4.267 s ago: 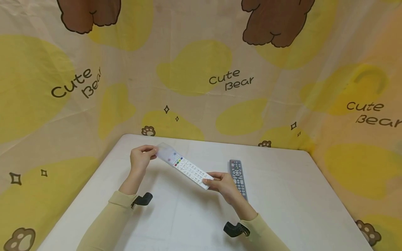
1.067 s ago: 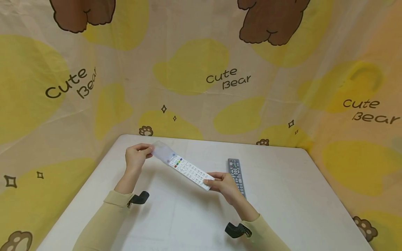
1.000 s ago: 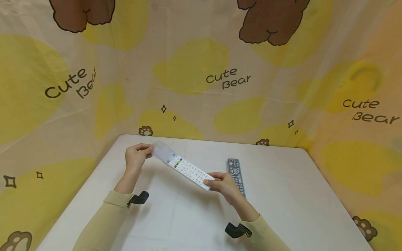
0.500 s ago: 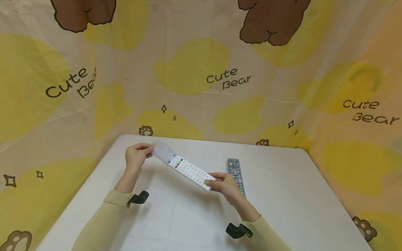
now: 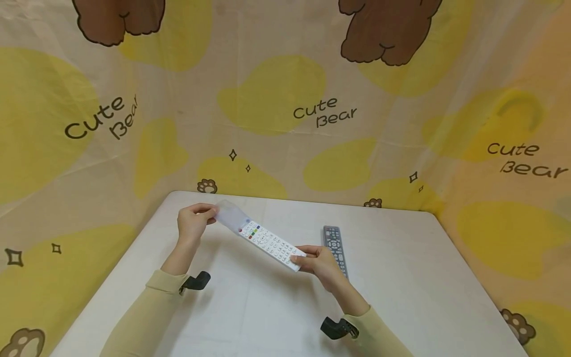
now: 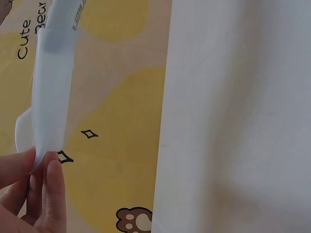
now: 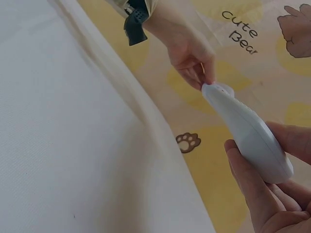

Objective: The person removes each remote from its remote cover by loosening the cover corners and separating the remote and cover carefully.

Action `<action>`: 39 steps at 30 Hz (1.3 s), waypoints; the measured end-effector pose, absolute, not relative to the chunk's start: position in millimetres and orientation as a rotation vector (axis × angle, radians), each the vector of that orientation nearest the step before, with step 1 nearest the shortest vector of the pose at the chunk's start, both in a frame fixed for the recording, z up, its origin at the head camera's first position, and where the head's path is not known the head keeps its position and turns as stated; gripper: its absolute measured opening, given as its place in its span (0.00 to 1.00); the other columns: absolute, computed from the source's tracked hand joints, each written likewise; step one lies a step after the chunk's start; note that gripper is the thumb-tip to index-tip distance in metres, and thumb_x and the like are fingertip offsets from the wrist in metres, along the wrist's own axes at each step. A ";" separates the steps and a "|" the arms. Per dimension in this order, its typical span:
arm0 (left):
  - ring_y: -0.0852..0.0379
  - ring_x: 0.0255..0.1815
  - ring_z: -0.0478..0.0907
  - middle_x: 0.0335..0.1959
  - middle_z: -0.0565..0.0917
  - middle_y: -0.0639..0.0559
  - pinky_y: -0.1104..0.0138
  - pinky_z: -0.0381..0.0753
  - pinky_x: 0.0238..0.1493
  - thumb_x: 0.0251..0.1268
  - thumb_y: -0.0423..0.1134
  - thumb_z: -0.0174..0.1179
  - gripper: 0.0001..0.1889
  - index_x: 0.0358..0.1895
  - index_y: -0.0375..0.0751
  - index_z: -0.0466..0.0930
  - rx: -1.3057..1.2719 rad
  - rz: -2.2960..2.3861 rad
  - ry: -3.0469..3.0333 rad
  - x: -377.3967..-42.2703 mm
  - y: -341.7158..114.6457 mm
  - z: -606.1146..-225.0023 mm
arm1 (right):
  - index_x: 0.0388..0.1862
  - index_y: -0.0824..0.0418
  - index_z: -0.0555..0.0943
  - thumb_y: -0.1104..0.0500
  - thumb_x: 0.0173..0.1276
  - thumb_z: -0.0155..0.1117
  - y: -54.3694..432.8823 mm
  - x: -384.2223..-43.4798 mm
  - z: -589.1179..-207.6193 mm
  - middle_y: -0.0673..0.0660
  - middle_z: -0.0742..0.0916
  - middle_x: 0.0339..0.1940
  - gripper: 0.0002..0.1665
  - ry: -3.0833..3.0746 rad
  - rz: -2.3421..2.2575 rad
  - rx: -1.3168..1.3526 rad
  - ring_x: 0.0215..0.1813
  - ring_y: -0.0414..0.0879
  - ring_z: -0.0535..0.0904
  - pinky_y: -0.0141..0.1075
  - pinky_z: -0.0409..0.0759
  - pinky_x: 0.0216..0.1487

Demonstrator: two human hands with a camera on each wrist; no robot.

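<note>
A white remote control [image 5: 272, 245] is held slanting above the table, its button side up. My right hand [image 5: 322, 265] grips its lower right end, thumb on top. Over the remote's upper left end sits a translucent soft sleeve [image 5: 231, 216], which reaches past that end toward the left. My left hand [image 5: 193, 225] pinches the sleeve's far edge between thumb and fingers; the left wrist view shows the sleeve [image 6: 54, 92] stretched up from those fingertips. Behind my right hand a grey remote control [image 5: 333, 243] lies on the table, its lower end partly hidden.
The white table [image 5: 401, 277] has a rounded back edge. Patterned fabric [image 5: 267, 99] with bears and lettering hangs behind it and along both sides. A black wrist camera [image 5: 197, 281] sits at the left cuff, another black camera [image 5: 335, 327] at the right.
My left hand has drawn the sleeve a little to the left, so more buttons of the white remote control show above the coloured ones. Over the last second almost nothing has moved.
</note>
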State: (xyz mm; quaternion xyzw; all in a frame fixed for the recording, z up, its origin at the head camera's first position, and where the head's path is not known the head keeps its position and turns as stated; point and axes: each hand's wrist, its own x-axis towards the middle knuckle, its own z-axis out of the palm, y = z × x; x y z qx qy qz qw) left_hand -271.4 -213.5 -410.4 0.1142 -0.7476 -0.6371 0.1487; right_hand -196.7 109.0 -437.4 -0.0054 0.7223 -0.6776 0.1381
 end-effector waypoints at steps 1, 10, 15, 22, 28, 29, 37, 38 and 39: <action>0.64 0.26 0.81 0.37 0.80 0.44 0.73 0.83 0.34 0.58 0.32 0.65 0.12 0.42 0.28 0.83 0.326 -1.831 -2.150 -271.2 -213.6 -410.2 | 0.54 0.69 0.79 0.57 0.55 0.73 109.1 -196.8 -437.3 0.62 0.87 0.47 0.29 2.088 -1.961 -0.019 0.42 0.48 0.86 0.39 0.85 0.43; 0.65 0.26 0.81 0.37 0.80 0.45 0.74 0.83 0.35 0.58 0.33 0.65 0.12 0.43 0.28 0.83 0.335 -1.823 -2.154 -270.7 -214.8 -409.6 | 0.53 0.69 0.79 0.57 0.54 0.74 109.7 -197.0 -437.1 0.62 0.87 0.47 0.29 2.080 -1.963 -0.024 0.41 0.48 0.86 0.39 0.85 0.43; 0.65 0.25 0.81 0.35 0.80 0.47 0.74 0.83 0.34 0.57 0.33 0.66 0.12 0.43 0.28 0.83 0.335 -1.818 -2.139 -270.4 -215.9 -409.5 | 0.53 0.68 0.80 0.56 0.54 0.74 109.7 -196.9 -437.1 0.62 0.87 0.46 0.29 2.089 -1.956 -0.017 0.41 0.48 0.86 0.39 0.85 0.43; 0.66 0.25 0.81 0.34 0.79 0.50 0.74 0.83 0.35 0.59 0.34 0.64 0.13 0.44 0.29 0.83 0.352 -1.784 -2.157 -268.3 -222.5 -407.3 | 0.53 0.68 0.80 0.55 0.54 0.74 112.5 -197.0 -438.1 0.61 0.87 0.46 0.29 2.102 -1.942 -0.021 0.41 0.48 0.86 0.39 0.85 0.43; 0.67 0.24 0.81 0.32 0.77 0.55 0.76 0.82 0.34 0.61 0.36 0.63 0.12 0.45 0.31 0.82 0.447 -1.754 -2.102 -265.2 -241.9 -407.2 | 0.52 0.69 0.80 0.58 0.55 0.73 122.8 -198.6 -441.6 0.61 0.87 0.44 0.27 2.140 -1.959 0.035 0.39 0.46 0.85 0.38 0.85 0.41; 0.68 0.24 0.80 0.32 0.77 0.55 0.77 0.82 0.34 0.61 0.35 0.63 0.12 0.45 0.31 0.82 0.457 -1.758 -2.101 -264.8 -244.2 -407.6 | 0.52 0.69 0.80 0.58 0.55 0.73 124.3 -199.1 -442.0 0.61 0.87 0.44 0.27 2.140 -1.966 0.044 0.39 0.46 0.85 0.38 0.85 0.40; 0.66 0.25 0.81 0.31 0.77 0.56 0.76 0.82 0.34 0.60 0.36 0.64 0.14 0.45 0.30 0.81 0.468 -1.781 -2.112 -263.3 -247.1 -410.6 | 0.52 0.70 0.80 0.58 0.54 0.73 122.7 -200.7 -440.0 0.61 0.87 0.44 0.27 2.126 -1.988 0.055 0.38 0.46 0.85 0.37 0.85 0.41; 0.66 0.25 0.81 0.31 0.77 0.56 0.76 0.82 0.34 0.60 0.37 0.64 0.14 0.45 0.31 0.82 0.465 -1.773 -2.124 -263.3 -247.1 -411.2 | 0.52 0.69 0.80 0.58 0.54 0.73 122.2 -200.7 -439.5 0.61 0.87 0.44 0.27 2.126 -1.985 0.070 0.38 0.45 0.85 0.37 0.85 0.41; 0.66 0.26 0.81 0.31 0.77 0.56 0.76 0.82 0.35 0.61 0.38 0.64 0.14 0.46 0.31 0.81 0.461 -1.763 -2.139 -263.2 -247.2 -411.8 | 0.52 0.69 0.80 0.58 0.54 0.73 121.7 -200.5 -439.1 0.61 0.87 0.44 0.27 2.132 -1.981 0.077 0.38 0.45 0.85 0.37 0.85 0.41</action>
